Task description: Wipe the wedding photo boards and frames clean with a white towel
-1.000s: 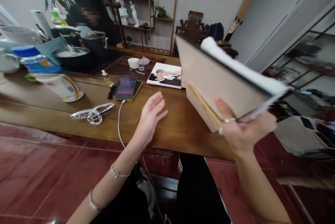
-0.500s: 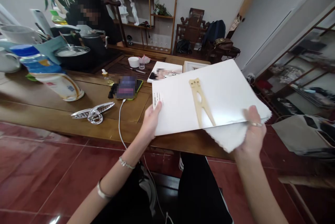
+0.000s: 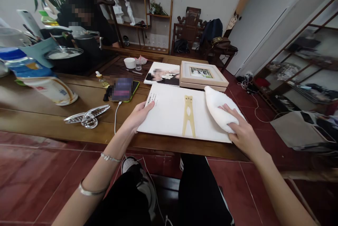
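A white flat board (image 3: 169, 116), the back of a frame, lies flat on the wooden table (image 3: 52, 120) near its front edge, with a pale wooden stand piece (image 3: 189, 116) on it. My left hand (image 3: 138, 115) grips the board's left edge, thumb on top. My right hand (image 3: 239, 130) rests with fingers spread on a white cloth (image 3: 220, 111) bunched at the board's right end.
Behind the board lie a framed picture (image 3: 202, 74) and a photo print (image 3: 162, 73). A phone on a cable (image 3: 121, 90), a metal clip (image 3: 86, 117), a white bag (image 3: 44, 86), pots and a small bowl (image 3: 130, 62) stand left. A person in black (image 3: 79, 11) sits across.
The board was held upright in my right hand, then turned over and lowered flat onto the table. My left hand took its left edge; my right hand moved onto the cloth.
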The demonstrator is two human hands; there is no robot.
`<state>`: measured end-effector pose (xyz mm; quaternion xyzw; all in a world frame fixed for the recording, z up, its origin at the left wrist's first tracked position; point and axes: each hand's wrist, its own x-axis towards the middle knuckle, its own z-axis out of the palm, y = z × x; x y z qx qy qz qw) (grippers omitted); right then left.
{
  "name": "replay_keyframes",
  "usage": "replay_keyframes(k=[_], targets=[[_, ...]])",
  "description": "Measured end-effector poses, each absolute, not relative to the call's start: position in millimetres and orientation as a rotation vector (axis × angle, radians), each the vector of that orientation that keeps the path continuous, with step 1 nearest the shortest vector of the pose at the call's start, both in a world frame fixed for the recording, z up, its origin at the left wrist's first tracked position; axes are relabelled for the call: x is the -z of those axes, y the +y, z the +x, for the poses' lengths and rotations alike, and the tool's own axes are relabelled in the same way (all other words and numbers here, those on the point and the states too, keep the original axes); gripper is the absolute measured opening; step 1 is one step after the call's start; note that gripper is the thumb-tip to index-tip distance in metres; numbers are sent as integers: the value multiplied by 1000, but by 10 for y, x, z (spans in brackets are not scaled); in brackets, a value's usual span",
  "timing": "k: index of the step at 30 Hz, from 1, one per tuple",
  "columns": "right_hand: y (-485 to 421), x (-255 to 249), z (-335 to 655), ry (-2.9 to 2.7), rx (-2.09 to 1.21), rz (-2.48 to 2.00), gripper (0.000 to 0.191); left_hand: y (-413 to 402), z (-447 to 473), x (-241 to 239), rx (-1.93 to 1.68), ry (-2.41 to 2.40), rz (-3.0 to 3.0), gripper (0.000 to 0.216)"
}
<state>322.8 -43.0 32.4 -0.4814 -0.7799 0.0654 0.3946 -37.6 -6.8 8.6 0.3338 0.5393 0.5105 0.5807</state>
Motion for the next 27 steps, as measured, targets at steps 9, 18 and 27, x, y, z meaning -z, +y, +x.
replay_keyframes(k=[9, 18, 27], targets=[[-201, -25, 3051, -2439, -62, -1019, 46, -33, -423, 88, -1168, 1359, 776, 27], [-151, 42, 3020, -2412, -14, -1000, 47, -43, -486, 15, -1170, 1714, 1388, 40], [-106, 78, 3046, -2421, 39, -1019, 47, -96, -372, 85, -1148, 1867, 1868, 22]])
